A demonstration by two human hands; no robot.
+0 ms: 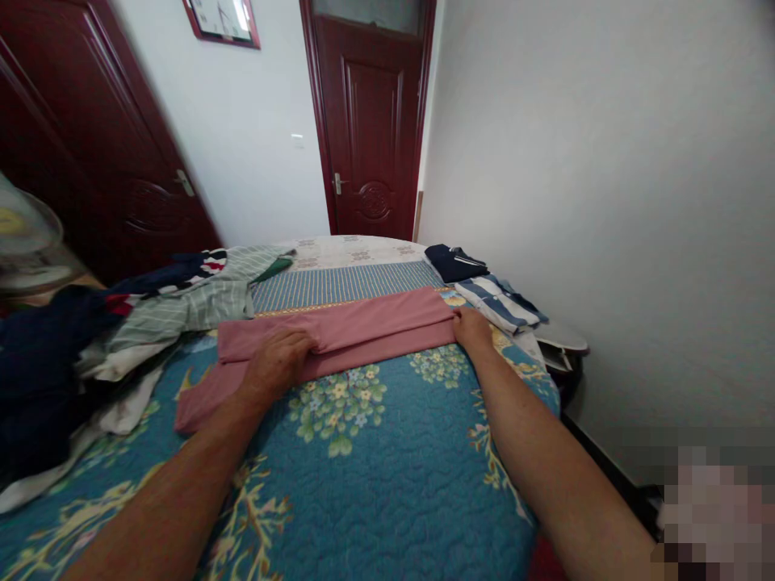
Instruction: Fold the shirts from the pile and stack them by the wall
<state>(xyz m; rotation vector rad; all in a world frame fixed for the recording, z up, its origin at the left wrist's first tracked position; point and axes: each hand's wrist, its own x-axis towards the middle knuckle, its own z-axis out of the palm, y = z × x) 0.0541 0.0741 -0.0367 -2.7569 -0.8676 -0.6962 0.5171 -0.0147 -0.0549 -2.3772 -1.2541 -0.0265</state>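
Note:
A pink garment (375,323) lies in a long folded strip across the blue floral bedcover (375,484), with one part sticking out toward the lower left. My left hand (282,355) rests on its left half, fingers curled in at the edge of the upper layer. At the strip's right end, my right hand (473,329) pinches the corner between thumb and fingers. Just beyond that hand sit a folded blue-and-white striped garment (500,303) and a folded navy garment (454,262).
Loose clothes, including a green striped shirt (187,303) and a navy garment (48,363), are heaped at the left. A small round-topped stand (566,337) is by the right wall. Two dark red doors (375,121) stand beyond the bed. A blurred shape occupies the lower right corner.

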